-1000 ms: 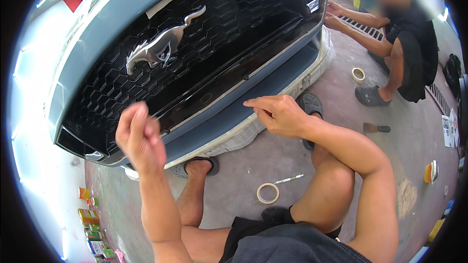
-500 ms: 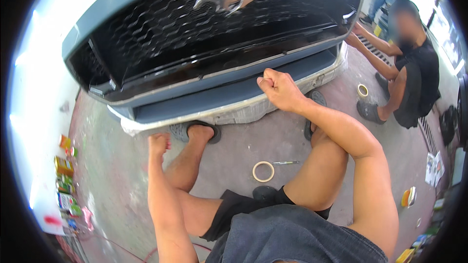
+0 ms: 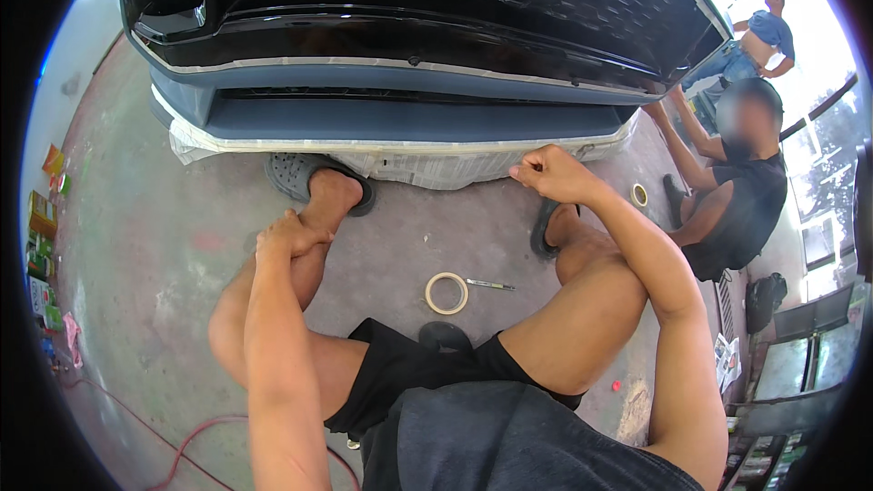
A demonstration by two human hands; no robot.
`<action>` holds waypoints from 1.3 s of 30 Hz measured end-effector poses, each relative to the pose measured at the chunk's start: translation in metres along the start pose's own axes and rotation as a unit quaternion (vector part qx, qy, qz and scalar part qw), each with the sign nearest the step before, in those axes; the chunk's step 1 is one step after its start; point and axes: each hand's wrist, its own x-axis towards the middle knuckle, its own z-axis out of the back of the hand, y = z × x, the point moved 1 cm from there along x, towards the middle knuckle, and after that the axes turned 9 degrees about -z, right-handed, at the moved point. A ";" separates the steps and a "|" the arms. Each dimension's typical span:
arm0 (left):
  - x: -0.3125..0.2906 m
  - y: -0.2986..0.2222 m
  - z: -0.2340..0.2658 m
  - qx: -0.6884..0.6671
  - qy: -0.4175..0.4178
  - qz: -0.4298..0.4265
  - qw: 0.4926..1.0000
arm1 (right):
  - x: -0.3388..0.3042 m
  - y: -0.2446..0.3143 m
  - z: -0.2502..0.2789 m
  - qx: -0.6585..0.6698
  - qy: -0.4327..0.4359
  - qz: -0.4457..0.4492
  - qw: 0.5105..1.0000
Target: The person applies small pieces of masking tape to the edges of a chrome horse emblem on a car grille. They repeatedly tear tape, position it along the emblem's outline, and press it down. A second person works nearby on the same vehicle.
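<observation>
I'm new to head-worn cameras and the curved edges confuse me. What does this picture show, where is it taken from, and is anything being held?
No robot here: these are a person's bare hands, seen from a wide fisheye camera on their head, looking down. That lens bends straight edges.

Ahead is a car's front, with a black grille and a blue-grey bumper; a pale covering hangs below.

On the floor lie a tape roll and a slim, pen-like tool.

The left hand rests on the person's left lower leg. The right hand has curled fingers before the bumper; nothing shows in it, though something small could be hidden.

A co-worker crouches at right.
</observation>
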 end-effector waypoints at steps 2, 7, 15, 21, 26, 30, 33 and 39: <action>0.006 0.004 -0.001 -0.009 0.016 0.003 1.000 | 0.001 -0.006 0.000 0.003 0.017 -0.007 1.000; 0.024 0.012 -0.001 -0.071 0.045 -0.004 0.996 | 0.010 -0.004 0.006 -0.003 0.061 -0.067 0.996; 0.118 0.008 -0.006 -0.182 0.169 -0.040 0.968 | 0.020 0.038 0.074 0.080 -0.140 0.086 0.983; 0.120 0.018 -0.014 -0.315 0.195 -0.013 0.929 | -0.025 0.127 0.141 0.495 -0.244 0.136 0.823; 0.123 0.025 -0.022 -0.332 0.188 -0.033 0.924 | -0.014 0.148 0.174 0.571 -0.299 0.154 0.749; 0.120 0.019 -0.021 -0.314 0.190 -0.053 0.929 | -0.006 0.134 0.190 0.605 -0.313 0.139 0.719; 0.111 0.019 -0.015 -0.309 0.169 -0.066 0.934 | 0.002 0.133 0.193 0.604 -0.332 0.146 0.710; 0.115 0.024 -0.024 -0.287 0.142 -0.067 0.945 | 0.008 0.131 0.198 0.618 -0.329 0.156 0.697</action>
